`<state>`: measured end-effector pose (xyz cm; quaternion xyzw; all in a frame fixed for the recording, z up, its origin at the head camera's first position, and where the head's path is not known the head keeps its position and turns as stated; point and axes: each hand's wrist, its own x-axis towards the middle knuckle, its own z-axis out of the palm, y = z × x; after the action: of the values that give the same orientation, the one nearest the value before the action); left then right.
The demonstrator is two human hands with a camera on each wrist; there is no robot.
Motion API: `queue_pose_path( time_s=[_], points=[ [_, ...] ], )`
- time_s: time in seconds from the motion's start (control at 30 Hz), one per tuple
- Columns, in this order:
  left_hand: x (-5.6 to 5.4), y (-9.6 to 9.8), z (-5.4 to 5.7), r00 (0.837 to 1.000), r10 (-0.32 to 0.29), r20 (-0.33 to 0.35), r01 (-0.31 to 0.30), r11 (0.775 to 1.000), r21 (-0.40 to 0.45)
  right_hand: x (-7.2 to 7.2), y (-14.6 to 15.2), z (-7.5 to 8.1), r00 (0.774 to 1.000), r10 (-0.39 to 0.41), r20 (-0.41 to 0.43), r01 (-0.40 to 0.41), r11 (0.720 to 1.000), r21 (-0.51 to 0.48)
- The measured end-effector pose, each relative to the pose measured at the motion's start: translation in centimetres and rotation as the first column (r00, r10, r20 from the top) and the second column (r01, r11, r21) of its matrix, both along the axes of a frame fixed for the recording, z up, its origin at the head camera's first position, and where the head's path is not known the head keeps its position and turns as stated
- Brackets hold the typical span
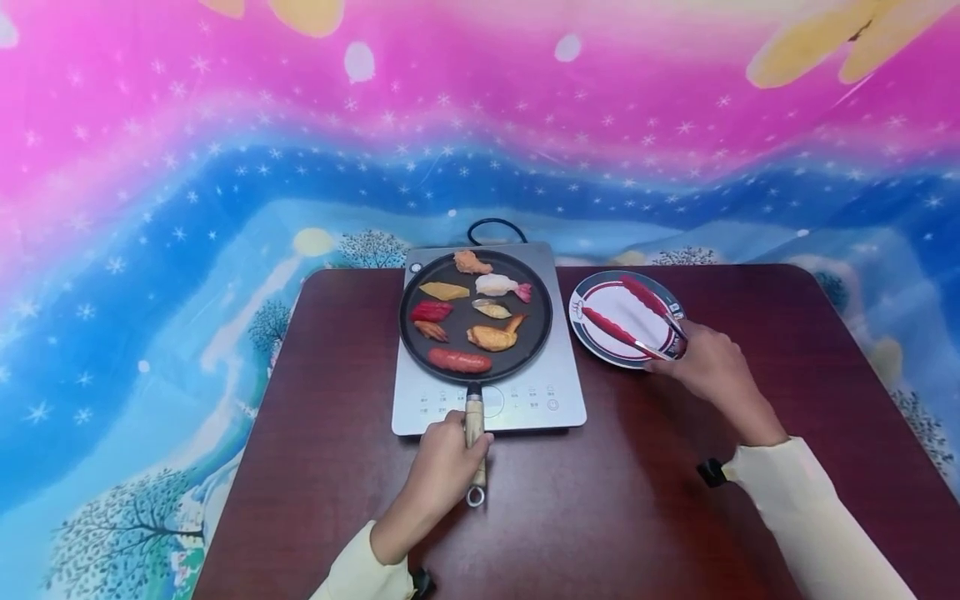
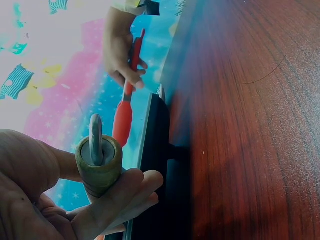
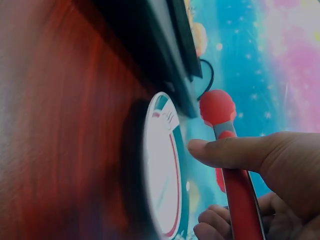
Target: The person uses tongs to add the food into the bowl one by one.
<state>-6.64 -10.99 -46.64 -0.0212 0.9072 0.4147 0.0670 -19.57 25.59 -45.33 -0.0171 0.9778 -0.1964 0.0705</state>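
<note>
My left hand (image 1: 442, 458) grips the wooden handle (image 1: 475, 412) of a black frying pan (image 1: 536, 333). In the left wrist view the handle's end (image 2: 102, 170) with its metal ring lies within the curled fingers. My right hand (image 1: 712, 367) holds red-tipped tongs (image 1: 615, 329), their arms spread over a white plate (image 1: 600, 302) with a dark rim. No food shows between the tips. Lying in the pan are a drumstick (image 1: 471, 262), a shrimp piece (image 1: 495, 286), a yellow slice (image 1: 444, 290), a red piece (image 1: 431, 311), a shellfish (image 1: 491, 309), a chicken wing (image 1: 495, 335) and a sausage (image 1: 459, 360).
Under the pan is a silver induction cooker (image 1: 566, 408), with a black cord (image 1: 497, 221) looping behind it. Both cooker and plate stand toward the back of a dark red-brown table (image 1: 337, 375). A colourful printed cloth (image 1: 450, 125) hangs behind the table.
</note>
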Motion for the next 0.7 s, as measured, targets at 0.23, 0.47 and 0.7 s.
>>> queue_pose_path(
  time_s=[0.23, 0.47, 0.7],
  points=[
    [0.0, 0.0, 0.0, 1.0, 0.013, 0.007, -0.013, 1.0, 0.002, 0.3, 1.7, -1.7, 0.998, -0.03, 0.051, 0.034, 0.997, -0.076],
    [0.1, 0.0, 0.0, 1.0, 0.009, -0.007, -0.009, 1.0, -0.007, 0.6, 2.4, -2.9, 0.989, -0.081, 0.124, 0.092, 0.992, -0.085],
    [0.1, 0.1, -0.2, 1.0, 0.005, -0.023, -0.005, 1.0, -0.013, 1.2, 2.7, -3.6, 0.987, -0.082, 0.137, 0.093, 0.993, -0.077]
  ],
)
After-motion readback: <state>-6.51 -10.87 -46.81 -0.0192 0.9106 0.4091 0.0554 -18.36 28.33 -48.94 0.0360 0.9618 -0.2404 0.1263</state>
